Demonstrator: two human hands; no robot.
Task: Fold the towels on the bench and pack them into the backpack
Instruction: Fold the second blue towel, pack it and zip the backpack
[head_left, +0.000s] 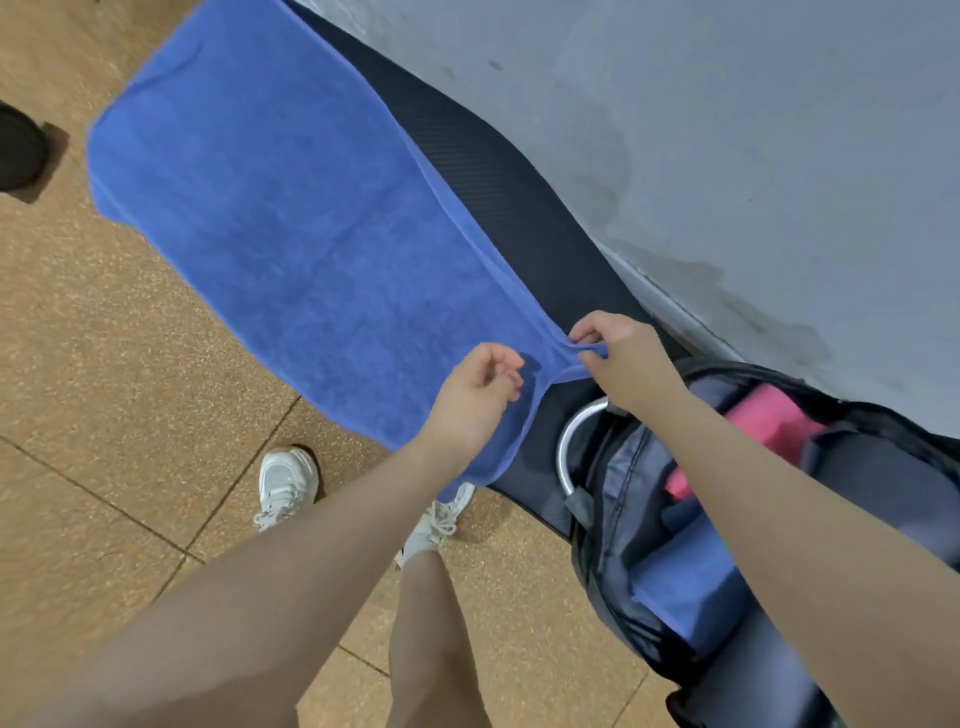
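A large blue towel (291, 218) lies spread along the black padded bench (509, 208), its near side hanging over the bench's edge. My right hand (618, 358) pinches the towel's near corner and lifts it slightly. My left hand (478, 395) hovers just left of that corner with its fingers loosely curled, holding nothing. The dark backpack (857, 488) lies open on the bench at the lower right, under my right forearm. Inside it sit a folded blue towel (685, 587) and a folded pink towel (774, 421).
A grey wall (727, 130) runs behind the bench. The floor is tan tile (104, 415). A round black object (21, 145) sits on the floor at the far left. My white shoes (285, 483) stand close to the bench's edge.
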